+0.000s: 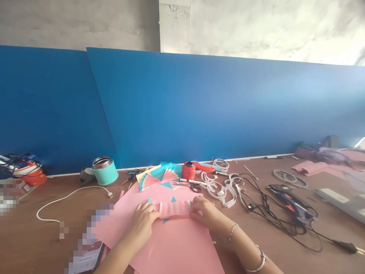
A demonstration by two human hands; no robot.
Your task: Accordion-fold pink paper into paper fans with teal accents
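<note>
A pleated strip of pink paper (174, 209) lies across large pink paper sheets (182, 243). My left hand (146, 217) has its fingers closed on the strip's left end. At the other end, my right hand (203, 210) pinches it, beside a little blue and yellow edging. Small blue paper triangles (167, 185) are scattered on the sheets around the strip. Just beyond is a fan of folded pink, blue and yellow paper (164, 178). Scissors (194, 187) and a white marker (194, 182) lie behind my right hand.
A red tool (188, 170) and curled white strips (222, 188) are at the back. A turquoise jar (105, 172) and a white cable (65, 197) sit left. Rightward are a glue gun (296, 209), black cords (268, 211) and a white power strip (339, 201). A blue partition (199, 110) stands behind.
</note>
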